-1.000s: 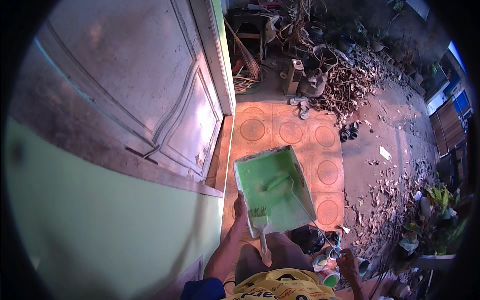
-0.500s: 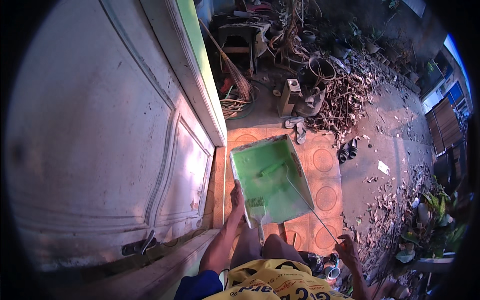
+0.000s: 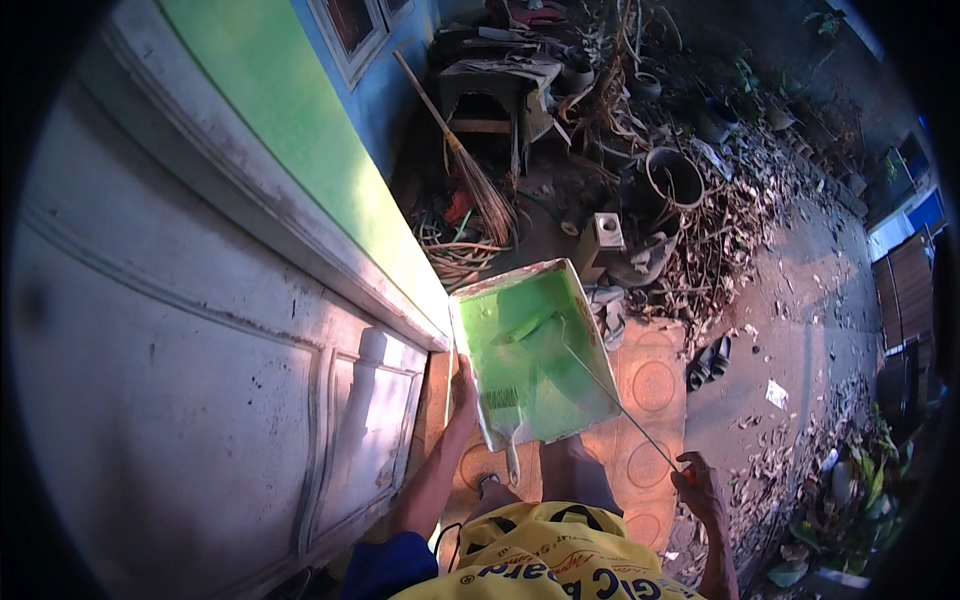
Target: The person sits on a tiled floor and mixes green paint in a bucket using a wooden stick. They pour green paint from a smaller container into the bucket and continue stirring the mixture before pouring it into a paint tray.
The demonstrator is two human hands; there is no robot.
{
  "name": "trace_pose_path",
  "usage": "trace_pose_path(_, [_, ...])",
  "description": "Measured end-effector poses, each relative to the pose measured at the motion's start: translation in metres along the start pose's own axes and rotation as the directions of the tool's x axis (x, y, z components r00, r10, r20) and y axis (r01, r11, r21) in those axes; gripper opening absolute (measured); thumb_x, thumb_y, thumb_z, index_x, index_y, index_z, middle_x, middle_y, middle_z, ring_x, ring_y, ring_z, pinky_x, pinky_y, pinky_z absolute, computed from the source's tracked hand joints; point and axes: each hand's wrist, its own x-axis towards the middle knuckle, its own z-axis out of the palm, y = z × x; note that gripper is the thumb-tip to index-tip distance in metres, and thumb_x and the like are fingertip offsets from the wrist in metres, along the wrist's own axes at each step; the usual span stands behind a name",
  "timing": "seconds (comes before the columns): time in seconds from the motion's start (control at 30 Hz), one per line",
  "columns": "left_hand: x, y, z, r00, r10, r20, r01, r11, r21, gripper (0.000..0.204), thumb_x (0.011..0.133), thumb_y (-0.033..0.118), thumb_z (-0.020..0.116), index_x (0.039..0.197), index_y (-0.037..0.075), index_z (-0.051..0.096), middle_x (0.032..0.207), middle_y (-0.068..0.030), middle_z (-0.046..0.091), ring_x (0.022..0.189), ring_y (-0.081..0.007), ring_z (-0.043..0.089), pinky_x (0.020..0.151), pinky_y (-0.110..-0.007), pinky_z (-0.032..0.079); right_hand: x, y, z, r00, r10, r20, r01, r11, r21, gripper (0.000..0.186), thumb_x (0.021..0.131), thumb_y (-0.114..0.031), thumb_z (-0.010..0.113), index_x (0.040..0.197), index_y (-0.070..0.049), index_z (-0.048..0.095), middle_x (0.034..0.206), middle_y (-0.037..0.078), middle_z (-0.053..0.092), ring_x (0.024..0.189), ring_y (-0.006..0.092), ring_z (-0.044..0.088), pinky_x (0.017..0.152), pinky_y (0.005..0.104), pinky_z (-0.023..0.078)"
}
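My left hand (image 3: pixel 463 392) is closed on the left edge of a paint tray (image 3: pixel 560 405) with green paint in it, held up in front of my body. A paint roller (image 3: pixel 527 324) lies in the tray, its sleeve coated green. From the sleeve a thin wire frame runs over the tray's right edge to a reddish handle, and my right hand (image 3: pixel 698 485) is closed around that handle. At the tray's near left corner rests a paintbrush (image 3: pixel 505 408), bristles on the green surface and its pale handle sticking out over the near rim.
On the left are a worn white door (image 3: pixel 200 400) and a light-green wall (image 3: pixel 310 140). Beyond the orange tiles (image 3: pixel 655 385) lie a twig broom (image 3: pixel 478 190), a coiled hose (image 3: pixel 460 262), a concrete block (image 3: pixel 603 238) and a bucket (image 3: pixel 674 178). Sandals (image 3: pixel 710 362) and dry leaves cover parts of the ground.
I have moved forward over the tiles, and more of the green wall shows. The tray has come along and now overlaps the sandals by the block. Both hands keep their holds.
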Motion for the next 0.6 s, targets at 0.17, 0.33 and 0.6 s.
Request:
trace_pose_path(0.17, [0.084,0.03,0.046,0.991,-0.067,-0.116,0.043,0.979,-0.2,0.087,0.093,0.075,0.04,0.128,-0.003,0.057,0.114,-0.0167,0.061,0.099,-0.0273,0.056,0.085,-0.044,0.046,0.148,-0.048,-0.07,0.993,-0.084,0.087,0.093,0.99,-0.102,0.033,0.085,-0.017,0.07,0.113,-0.004,0.059,0.067,0.015,0.063,0.059,0.0263,0.062,0.056,0.0409,0.047])
trace_pose_path(0.33, [0.15,0.073,0.092,0.977,-0.111,-0.183,0.043,0.938,-0.344,0.089,0.092,0.075,0.039,0.134,-0.002,0.053,0.12,-0.0169,0.059,0.104,-0.0272,0.054,0.088,-0.045,0.044,0.27,-0.11,-0.121,0.971,-0.176,0.159,0.208,0.955,-0.212,0.031,0.085,-0.019,0.069,0.112,-0.005,0.061,0.076,0.017,0.067,0.073,0.0325,0.068,0.067,0.0409,0.052])
trace_pose_path(0.6, [0.267,0.142,0.114,0.981,-0.03,-0.19,-0.035,0.943,-0.33,0.091,0.092,0.075,0.042,0.142,0.0,0.048,0.134,-0.0209,0.056,0.11,-0.0311,0.055,0.091,-0.046,0.043,0.446,-0.24,-0.154,0.961,-0.146,0.234,0.227,0.901,-0.369,0.028,0.085,-0.021,0.068,0.108,-0.007,0.062,0.075,0.016,0.067,0.073,0.0292,0.07,0.067,0.0397,0.052])
